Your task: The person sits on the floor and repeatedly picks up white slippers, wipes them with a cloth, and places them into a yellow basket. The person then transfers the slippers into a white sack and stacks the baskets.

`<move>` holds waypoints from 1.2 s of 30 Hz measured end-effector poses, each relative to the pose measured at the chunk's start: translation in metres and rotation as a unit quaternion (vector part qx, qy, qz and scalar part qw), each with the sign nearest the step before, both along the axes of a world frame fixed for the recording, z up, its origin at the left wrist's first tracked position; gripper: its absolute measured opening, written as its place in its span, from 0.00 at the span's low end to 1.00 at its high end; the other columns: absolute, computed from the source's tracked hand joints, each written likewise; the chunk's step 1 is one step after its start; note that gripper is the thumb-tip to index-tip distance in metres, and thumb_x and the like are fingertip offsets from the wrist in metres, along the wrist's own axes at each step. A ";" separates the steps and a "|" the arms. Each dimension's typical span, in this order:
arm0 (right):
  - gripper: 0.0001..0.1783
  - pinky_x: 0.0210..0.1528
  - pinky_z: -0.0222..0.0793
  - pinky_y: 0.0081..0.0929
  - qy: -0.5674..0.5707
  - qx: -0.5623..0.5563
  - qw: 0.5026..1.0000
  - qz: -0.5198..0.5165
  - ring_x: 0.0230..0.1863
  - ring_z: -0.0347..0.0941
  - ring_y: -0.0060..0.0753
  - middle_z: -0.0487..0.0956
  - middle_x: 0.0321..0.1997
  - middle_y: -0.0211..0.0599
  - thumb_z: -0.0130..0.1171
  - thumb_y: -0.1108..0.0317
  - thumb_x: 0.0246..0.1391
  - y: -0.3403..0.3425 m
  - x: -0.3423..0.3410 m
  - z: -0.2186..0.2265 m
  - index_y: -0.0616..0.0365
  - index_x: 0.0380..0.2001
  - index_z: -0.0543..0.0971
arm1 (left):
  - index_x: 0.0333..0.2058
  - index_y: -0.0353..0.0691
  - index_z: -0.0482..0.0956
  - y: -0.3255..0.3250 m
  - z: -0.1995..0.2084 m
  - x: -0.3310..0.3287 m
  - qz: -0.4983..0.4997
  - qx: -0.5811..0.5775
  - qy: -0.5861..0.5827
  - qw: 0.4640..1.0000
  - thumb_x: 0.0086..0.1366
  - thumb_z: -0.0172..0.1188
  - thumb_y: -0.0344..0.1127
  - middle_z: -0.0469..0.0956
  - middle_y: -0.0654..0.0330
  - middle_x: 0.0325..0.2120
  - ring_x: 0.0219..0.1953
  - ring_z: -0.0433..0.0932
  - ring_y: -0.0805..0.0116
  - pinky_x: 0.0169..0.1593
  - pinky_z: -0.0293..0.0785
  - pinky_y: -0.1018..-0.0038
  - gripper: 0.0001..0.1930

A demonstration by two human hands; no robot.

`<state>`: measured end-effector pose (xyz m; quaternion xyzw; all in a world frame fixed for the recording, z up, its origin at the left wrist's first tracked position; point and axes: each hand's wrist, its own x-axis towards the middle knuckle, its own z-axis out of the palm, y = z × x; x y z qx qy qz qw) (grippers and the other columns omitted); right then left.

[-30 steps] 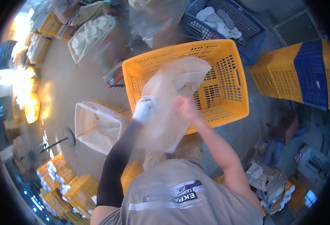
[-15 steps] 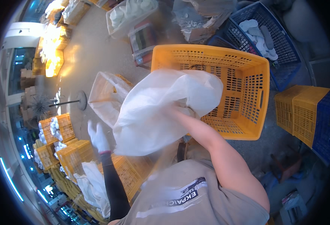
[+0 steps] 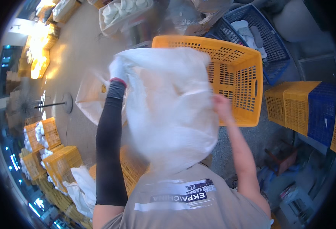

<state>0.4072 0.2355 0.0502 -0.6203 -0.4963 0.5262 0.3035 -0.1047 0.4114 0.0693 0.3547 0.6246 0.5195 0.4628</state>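
Observation:
A large white sack [image 3: 171,110], wide and partly blurred, hangs spread between my two hands in front of my body. My left hand [image 3: 116,68], in a white glove with a red cuff, is closed on its upper left edge. At the sack's right side my bare right hand [image 3: 222,107] grips the edge, slightly smeared by motion. Behind the sack stands a big yellow plastic crate [image 3: 257,86], its left part hidden by the cloth. Its visible inside shows only slotted walls and bottom.
Left of the sack stands another whitish sack [image 3: 89,101]. Beyond it is a fan on a stand [image 3: 66,103]. A blue crate [image 3: 286,63] with white gloves lies at the far right. Stacked yellow crates [image 3: 63,162] line the left; more crates [image 3: 294,103] stand right.
My left hand has risen from below and taken hold of the sack's left edge. My right hand has come out from the sack's middle to its right edge; the sack is spread wider.

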 end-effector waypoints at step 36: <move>0.29 0.68 0.65 0.53 -0.388 -0.181 0.878 0.214 0.62 0.75 0.57 0.79 0.58 0.60 0.58 0.67 0.61 0.199 -0.007 -0.286 0.70 0.62 0.71 | 0.58 0.30 0.77 -0.139 0.037 -0.125 0.196 -0.217 0.193 0.937 0.76 0.45 0.65 0.81 0.59 0.48 0.45 0.81 0.66 0.48 0.82 0.68 0.38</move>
